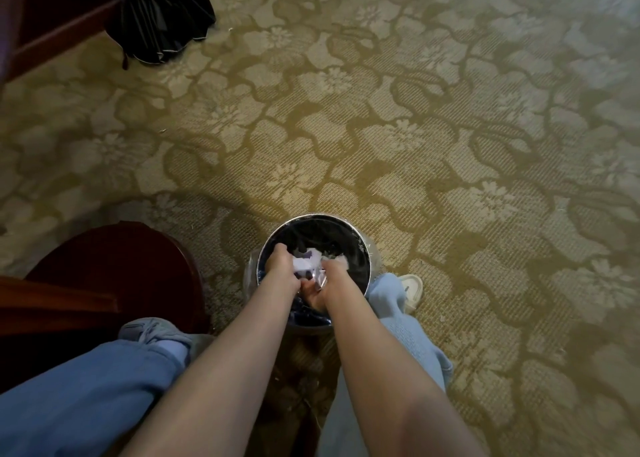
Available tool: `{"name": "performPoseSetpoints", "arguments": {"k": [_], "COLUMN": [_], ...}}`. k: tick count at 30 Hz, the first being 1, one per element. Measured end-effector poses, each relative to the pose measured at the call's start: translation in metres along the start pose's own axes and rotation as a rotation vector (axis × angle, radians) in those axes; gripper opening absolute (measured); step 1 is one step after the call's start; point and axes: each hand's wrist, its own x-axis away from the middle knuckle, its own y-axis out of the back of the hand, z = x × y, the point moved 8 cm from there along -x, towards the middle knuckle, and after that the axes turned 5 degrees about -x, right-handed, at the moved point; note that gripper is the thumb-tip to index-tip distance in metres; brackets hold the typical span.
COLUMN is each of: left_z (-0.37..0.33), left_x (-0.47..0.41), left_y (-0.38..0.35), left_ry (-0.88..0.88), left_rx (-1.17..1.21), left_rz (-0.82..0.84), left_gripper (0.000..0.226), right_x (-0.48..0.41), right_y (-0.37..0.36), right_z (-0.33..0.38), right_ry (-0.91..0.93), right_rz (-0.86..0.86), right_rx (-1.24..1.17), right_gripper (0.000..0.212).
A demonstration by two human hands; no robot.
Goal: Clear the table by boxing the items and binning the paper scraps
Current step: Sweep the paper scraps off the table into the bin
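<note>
Head view: at lower centre of the frame, both hands reach into the round bin (360, 248) on the carpet. The left hand (282, 262) curls round the paper scraps (306, 260). The right hand (327, 278) seems to pinch them from the other side, its fingers mostly hidden. The scraps are light, soft and crushable, so they are best gathered as one wad.

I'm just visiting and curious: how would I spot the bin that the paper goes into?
Start from the flower-patterned carpet that fills the view. Near its lower middle, right of the round dark-red wooden table, stands the bin. Its shiny metal rim and dark lining set it apart, and the left hand and right hand reach into it among white paper scraps.
</note>
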Motion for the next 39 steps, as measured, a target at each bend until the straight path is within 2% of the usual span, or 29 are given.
{"name": "performPoseSetpoints", "arguments": {"k": [4,10,15,20,26,33,39], "left_z": [-0.002,-0.003,-0.016,-0.038,-0.053,-0.083,-0.115], "left_x": [0.018,0.022,0.034,0.061,0.103,0.194,0.275], "left_y": [0.001,0.008,0.013,0.022,0.037,0.024,0.012], "left_ry": [-0.026,-0.003,-0.040,-0.126,-0.174,-0.317,-0.482], "left_rx": [0.004,-0.072,-0.107,-0.149,-0.216,-0.208,-0.246], "left_rz": [0.018,0.036,0.068,0.096,0.154,0.252,0.376], "left_gripper": [0.033,0.048,0.048,0.048,0.048,0.047,0.033], "right_x": [-0.002,0.000,0.019,0.038,0.081,0.161,0.246], "right_y": [-0.002,0.007,0.013,0.018,0.025,0.000,-0.035], "right_z": [-0.002,0.002,0.013,0.023,0.031,0.045,0.050], "right_ry": [0.013,0.033,0.135,0.359,0.518,0.656,0.809], "right_rz": [0.029,-0.034,-0.048,-0.076,-0.028,0.093,0.239], "right_rx": [-0.017,-0.022,0.020,0.158,0.213,0.180,0.180], "right_gripper": [0.046,0.066,0.054,0.044,0.038,0.048,0.043]}}
